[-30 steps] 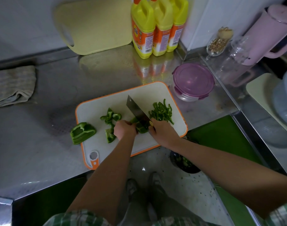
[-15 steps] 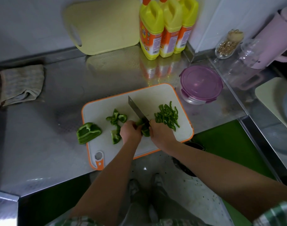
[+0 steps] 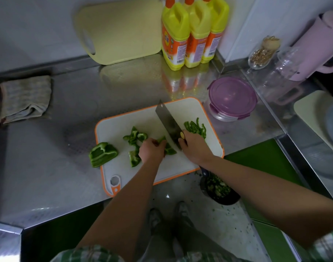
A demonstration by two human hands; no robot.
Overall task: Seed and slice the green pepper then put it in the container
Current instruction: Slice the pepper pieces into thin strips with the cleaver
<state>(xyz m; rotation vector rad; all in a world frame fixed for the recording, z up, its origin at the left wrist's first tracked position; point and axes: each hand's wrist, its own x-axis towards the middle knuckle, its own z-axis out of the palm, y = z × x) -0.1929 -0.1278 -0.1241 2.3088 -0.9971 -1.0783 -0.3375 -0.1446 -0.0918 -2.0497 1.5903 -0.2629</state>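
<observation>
The single head-worn camera is looking forward and steeply down from above the near edge of the worktop (image 3: pixel 48 167), close enough that the left forearm (image 3: pixel 127 201) and right forearm (image 3: pixel 265 186) are filling the lower frame. It is taking in the back wall (image 3: pixel 39 25) at top and the floor (image 3: pixel 228 214) below the near edge.

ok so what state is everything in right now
container, lid on
knife, gripped by right hand, blade beside the held pepper
pepper piece, held by left hand, at the blade
pepper strips, sliced, piled right of the knife
big pepper chunk, unsliced, straddling the cutting board's left edge
yellow bottles, upright, capped
</observation>
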